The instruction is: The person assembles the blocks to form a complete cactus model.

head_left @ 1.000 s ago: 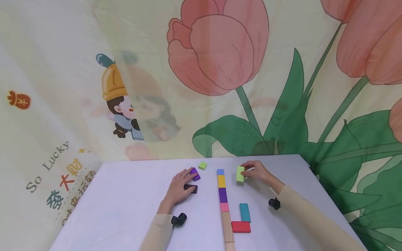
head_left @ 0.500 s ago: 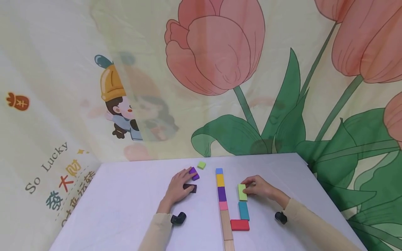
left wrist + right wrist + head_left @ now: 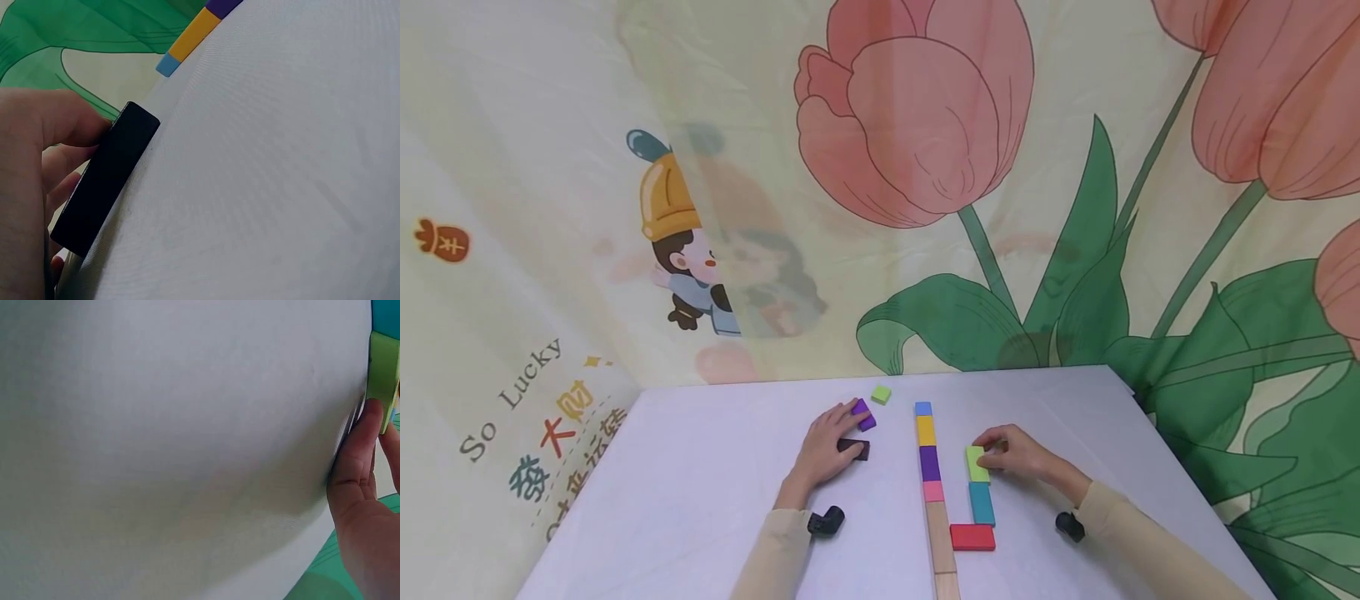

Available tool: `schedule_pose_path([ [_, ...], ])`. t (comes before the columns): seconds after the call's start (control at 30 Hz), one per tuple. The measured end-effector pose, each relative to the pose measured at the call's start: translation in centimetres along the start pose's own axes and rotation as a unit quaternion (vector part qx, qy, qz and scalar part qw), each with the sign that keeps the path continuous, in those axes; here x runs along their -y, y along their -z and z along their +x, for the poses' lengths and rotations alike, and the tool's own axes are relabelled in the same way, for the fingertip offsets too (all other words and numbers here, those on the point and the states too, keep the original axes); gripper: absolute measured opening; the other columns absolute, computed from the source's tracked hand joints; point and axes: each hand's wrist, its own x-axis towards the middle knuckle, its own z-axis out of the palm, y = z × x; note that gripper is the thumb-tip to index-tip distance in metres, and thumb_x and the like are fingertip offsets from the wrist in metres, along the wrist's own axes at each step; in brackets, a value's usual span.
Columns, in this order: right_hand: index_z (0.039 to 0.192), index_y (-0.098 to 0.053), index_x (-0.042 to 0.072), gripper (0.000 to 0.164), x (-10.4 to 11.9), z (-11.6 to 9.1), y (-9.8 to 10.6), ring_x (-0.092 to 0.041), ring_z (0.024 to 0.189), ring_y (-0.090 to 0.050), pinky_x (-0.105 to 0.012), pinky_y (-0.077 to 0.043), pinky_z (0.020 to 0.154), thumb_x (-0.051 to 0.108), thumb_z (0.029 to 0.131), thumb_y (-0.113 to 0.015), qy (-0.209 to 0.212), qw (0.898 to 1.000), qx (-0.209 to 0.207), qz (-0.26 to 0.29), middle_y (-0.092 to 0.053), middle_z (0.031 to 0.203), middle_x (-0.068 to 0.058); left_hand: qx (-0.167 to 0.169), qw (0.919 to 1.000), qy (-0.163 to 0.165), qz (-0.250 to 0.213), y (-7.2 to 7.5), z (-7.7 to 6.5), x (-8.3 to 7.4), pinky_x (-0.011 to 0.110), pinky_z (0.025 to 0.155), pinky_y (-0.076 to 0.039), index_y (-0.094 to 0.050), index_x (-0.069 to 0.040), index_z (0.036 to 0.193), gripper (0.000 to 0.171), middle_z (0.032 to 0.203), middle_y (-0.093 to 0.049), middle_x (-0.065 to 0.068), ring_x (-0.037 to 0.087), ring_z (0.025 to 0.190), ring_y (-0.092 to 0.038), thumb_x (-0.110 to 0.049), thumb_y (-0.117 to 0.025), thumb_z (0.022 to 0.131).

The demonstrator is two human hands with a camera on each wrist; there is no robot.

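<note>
My right hand [image 3: 1021, 455] pinches a lime-green rectangular block [image 3: 975, 463] between thumb and fingers. One end of that block meets the far end of a teal block [image 3: 982, 504], as the right wrist view also shows at the green block's [image 3: 382, 372] upper end. The teal block's near end is at a red block [image 3: 973, 537] lying crosswise. Over on the left, my left hand [image 3: 818, 452] lies with relaxed fingers. Its thumb rests at a black block [image 3: 862, 451], and a finger touches a purple block [image 3: 867, 421]. The black block [image 3: 105, 178] looks large in the left wrist view.
A straight row of blocks runs along the table's middle: blue [image 3: 922, 408], yellow [image 3: 927, 431], dark purple [image 3: 929, 463], pink [image 3: 932, 492] and plain wood [image 3: 939, 537]. A small green block [image 3: 882, 395] lies near the back edge of the white table [image 3: 700, 467].
My right hand has brought the lime-green block toward me, from beside the yellow block down to the teal block's far end, now lined up with it. The left hand stays in place.
</note>
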Motion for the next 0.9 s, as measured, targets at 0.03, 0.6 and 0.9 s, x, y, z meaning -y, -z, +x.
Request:
schedule_pose_path([
  [0.03,0.112,-0.070,0.001,0.030,0.1,0.0,0.0,-0.018,0.084,-0.054,-0.025,-0.054,0.066,0.011,0.084,-0.076,-0.004,1.000,-0.007,-0.006,-0.063,0.099,-0.004,0.000,1.0000,0.000,0.001,0.0,0.0,0.0,0.059,0.112,-0.026,-0.058,-0.019,0.139,0.056,0.153,-0.042,0.008,0.038,0.142,-0.033,-0.031,-0.060,0.085],
  [0.6,0.136,-0.053,0.005,0.084,1.5,-2.7,-1.1,-0.016,0.077,-0.049,-0.023,-0.048,0.061,0.021,0.064,-0.093,-0.035,0.997,-0.005,-0.076,-0.046,0.110,-0.010,-0.003,1.0000,-0.003,0.005,-0.1,-0.1,0.2,0.058,0.113,-0.026,-0.058,-0.019,0.139,0.055,0.154,-0.041,0.007,0.037,0.142,-0.034,-0.032,-0.060,0.085],
  [0.9,0.138,-0.052,0.006,0.085,1.4,-2.8,-1.1,-0.017,0.080,-0.050,-0.025,-0.049,0.062,0.020,0.064,-0.093,-0.041,0.997,-0.009,-0.059,-0.046,0.112,-0.011,0.000,1.0000,-0.002,0.003,-0.1,0.0,0.2,0.059,0.112,-0.027,-0.058,-0.020,0.140,0.056,0.154,-0.041,0.008,0.037,0.142,-0.034,-0.032,-0.060,0.085],
])
